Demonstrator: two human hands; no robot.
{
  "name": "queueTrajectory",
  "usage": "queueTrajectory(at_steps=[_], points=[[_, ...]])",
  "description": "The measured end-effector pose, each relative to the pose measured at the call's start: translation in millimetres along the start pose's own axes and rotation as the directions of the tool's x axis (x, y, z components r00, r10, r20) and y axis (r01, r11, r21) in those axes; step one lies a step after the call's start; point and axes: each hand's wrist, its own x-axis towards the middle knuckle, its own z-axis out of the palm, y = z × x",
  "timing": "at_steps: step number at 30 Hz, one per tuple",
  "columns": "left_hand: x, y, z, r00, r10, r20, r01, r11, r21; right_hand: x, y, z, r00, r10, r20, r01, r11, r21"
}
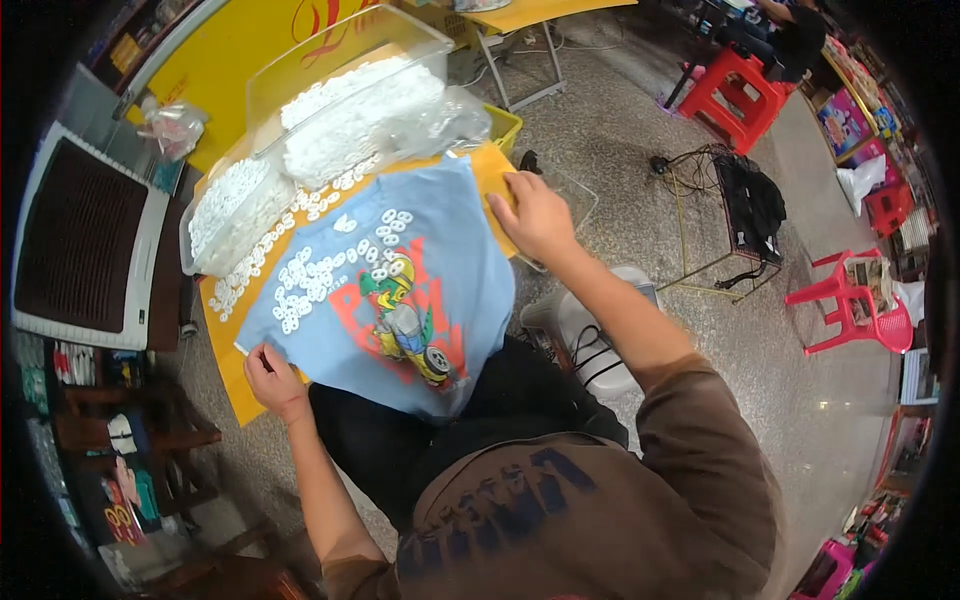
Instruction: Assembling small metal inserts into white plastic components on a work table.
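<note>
A light blue cloth [478, 270], printed with a cartoon figure on a wheel, is spread over the front of the yellow tabletop [232, 385] and hangs onto my lap. Small white oval pieces with two holes [298, 280] lie scattered on its left and upper part. My left hand [274, 382] is at the cloth's near left corner, fingers bent together on its edge. At the table's right edge rests my right hand [538, 218], thumb apart from the fingers, with nothing visible held. More white pieces line the tabletop behind the cloth.
Behind the cloth stand a large clear bin [365, 110] and a smaller clear tub [240, 205], both heaped with white pieces. An air cooler [85, 235] is on the left. Right of me are a whitish container [585, 340], a wire rack [720, 225] and red stools [735, 95].
</note>
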Motion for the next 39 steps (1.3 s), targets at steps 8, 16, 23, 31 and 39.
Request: queueTrajectory(at_steps=[8,16,23,31,39], points=[[2,-21,5,1.0,0.01,0.015,-0.011,1.0,0.015,-2,-6,-11,0.999,0.036,-0.033,-0.034,0.998,0.056],[0,-24,7,0.998,-0.005,0.061,0.005,1.0,-0.002,-4,5,-7,0.995,0.022,-0.101,-0.008,0.991,0.13],[1,-28,12,0.998,0.009,0.056,-0.011,1.0,0.024,0,10,0,0.992,0.017,-0.127,0.005,0.985,0.172],[5,-56,15,0.999,0.035,0.036,-0.038,0.994,0.099,4,13,12,0.989,-0.01,-0.149,0.045,0.971,0.233],[-6,-52,17,0.999,0.003,0.034,-0.005,0.999,0.051,11,19,14,0.999,-0.024,-0.044,0.034,0.969,0.247]])
